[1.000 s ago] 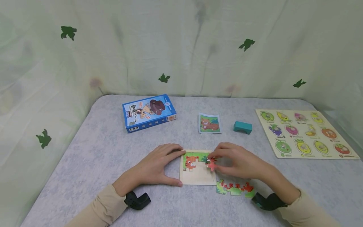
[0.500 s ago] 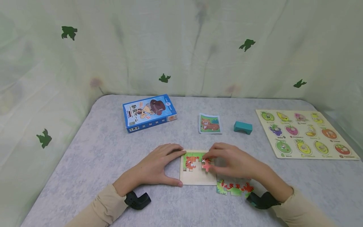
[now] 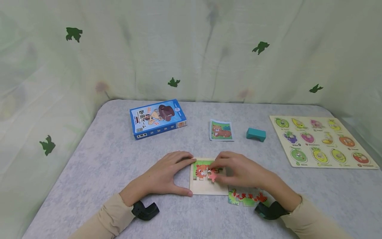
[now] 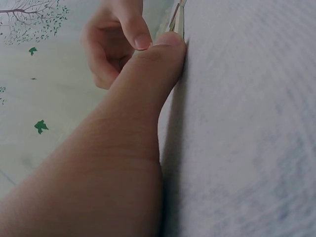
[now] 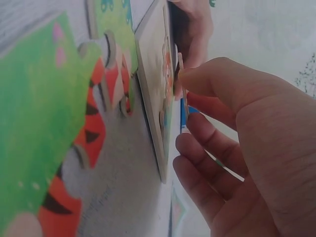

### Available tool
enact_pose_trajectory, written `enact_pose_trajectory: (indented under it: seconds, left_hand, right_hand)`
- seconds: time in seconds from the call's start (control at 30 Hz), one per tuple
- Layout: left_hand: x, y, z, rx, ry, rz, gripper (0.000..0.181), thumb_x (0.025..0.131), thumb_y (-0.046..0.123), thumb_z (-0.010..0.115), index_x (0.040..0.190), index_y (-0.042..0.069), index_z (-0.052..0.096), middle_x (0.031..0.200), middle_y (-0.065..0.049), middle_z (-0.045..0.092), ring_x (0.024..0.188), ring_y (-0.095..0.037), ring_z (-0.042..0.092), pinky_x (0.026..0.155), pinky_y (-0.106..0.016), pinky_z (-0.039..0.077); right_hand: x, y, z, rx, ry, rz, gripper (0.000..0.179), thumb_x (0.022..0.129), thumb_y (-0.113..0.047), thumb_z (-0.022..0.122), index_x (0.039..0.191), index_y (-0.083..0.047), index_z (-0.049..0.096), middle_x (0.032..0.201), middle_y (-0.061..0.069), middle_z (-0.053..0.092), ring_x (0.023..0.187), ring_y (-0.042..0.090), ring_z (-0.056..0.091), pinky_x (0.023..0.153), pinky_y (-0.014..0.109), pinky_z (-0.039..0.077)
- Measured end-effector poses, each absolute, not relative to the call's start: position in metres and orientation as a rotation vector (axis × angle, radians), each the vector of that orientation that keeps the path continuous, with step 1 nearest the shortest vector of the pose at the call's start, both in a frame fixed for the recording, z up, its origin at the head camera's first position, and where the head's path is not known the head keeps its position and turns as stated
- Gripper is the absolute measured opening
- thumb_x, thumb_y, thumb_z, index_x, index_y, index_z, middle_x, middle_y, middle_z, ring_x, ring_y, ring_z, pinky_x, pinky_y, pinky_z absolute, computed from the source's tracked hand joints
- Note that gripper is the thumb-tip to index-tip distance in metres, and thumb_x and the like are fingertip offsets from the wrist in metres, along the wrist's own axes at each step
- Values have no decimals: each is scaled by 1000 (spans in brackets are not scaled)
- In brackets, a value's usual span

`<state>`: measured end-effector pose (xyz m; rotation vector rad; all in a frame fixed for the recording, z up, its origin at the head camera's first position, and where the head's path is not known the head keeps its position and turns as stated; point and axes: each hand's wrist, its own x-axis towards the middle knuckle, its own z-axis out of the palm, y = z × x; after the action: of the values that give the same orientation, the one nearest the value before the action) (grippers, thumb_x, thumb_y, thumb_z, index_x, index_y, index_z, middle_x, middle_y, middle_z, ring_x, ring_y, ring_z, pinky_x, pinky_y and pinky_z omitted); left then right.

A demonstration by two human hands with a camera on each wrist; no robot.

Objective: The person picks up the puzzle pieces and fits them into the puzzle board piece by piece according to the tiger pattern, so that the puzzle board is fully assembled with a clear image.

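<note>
A small wooden puzzle board (image 3: 203, 189) lies flat in the middle of the table, with fitted pieces forming a tiger's head (image 3: 200, 171) at its upper left. My left hand (image 3: 162, 174) rests at the board's left side, thumb at the lower corner and fingertips at the upper one. Between thumb and fingers, my right hand (image 3: 243, 170) pinches an orange puzzle piece (image 3: 212, 176) over the board, just right of the tiger's head. The right wrist view shows this piece edge-on and tilted above the board. Several loose puzzle pieces (image 5: 39, 118), green with striped orange parts, lie beside the board, below the right hand.
Behind the board lies a bear picture card (image 3: 221, 130), with a teal block (image 3: 256, 134) to its right. A blue game box (image 3: 158, 119) is at the back left. A fruit puzzle board (image 3: 323, 141) occupies the right side. A curtain (image 3: 191, 49) hangs behind the table.
My right hand has moved left over the board with the pinched puzzle piece, bringing it from the board's right edge close to the tiger's head. The left hand has stayed put.
</note>
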<state>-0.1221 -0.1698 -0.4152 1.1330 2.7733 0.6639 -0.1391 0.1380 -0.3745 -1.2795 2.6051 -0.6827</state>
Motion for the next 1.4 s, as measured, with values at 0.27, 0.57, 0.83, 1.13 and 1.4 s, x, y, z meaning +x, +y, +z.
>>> enact_pose_trajectory:
  seconds: [0.27, 0.57, 0.83, 1.13, 1.4]
  left_hand:
    - [-122, -170, -416, 1133, 2774, 665, 101, 79, 83, 64, 158, 23, 44, 158, 6, 42, 148, -15, 35, 123, -47, 31]
    - [-122, -170, -416, 1149, 2779, 674, 100, 79, 84, 63, 157, 23, 45, 157, 7, 42, 147, -14, 36, 123, -46, 32]
    - [-122, -170, -416, 1152, 2784, 672, 101, 79, 84, 63, 157, 23, 46, 156, 7, 43, 146, -14, 36, 122, -46, 33]
    - [-122, -170, -416, 1158, 2780, 674, 101, 79, 84, 63, 157, 23, 45, 156, 7, 42, 146, -14, 36, 122, -45, 33]
    - [-122, -170, -415, 1147, 2778, 667, 101, 79, 84, 63, 157, 23, 45, 156, 7, 42, 147, -14, 36, 122, -46, 33]
  right_hand:
    - [-140, 132, -376, -1256, 2600, -657, 30, 95, -34, 74, 125, -28, 74, 112, -16, 65, 99, 3, 57, 87, 27, 54]
    - [-139, 128, -378, -1257, 2604, -637, 29, 95, -35, 74, 123, -28, 74, 112, -15, 65, 98, 3, 57, 86, 27, 54]
    - [-139, 126, -380, -1266, 2612, -626, 27, 95, -36, 74, 121, -29, 75, 112, -15, 65, 97, 3, 56, 84, 26, 53]
    - [-139, 124, -382, -1281, 2614, -619, 24, 96, -35, 74, 119, -29, 76, 112, -15, 66, 101, 3, 56, 87, 28, 54]
    - [-139, 123, -383, -1277, 2622, -599, 24, 96, -35, 74, 119, -30, 76, 113, -14, 66, 102, 4, 56, 88, 29, 54]
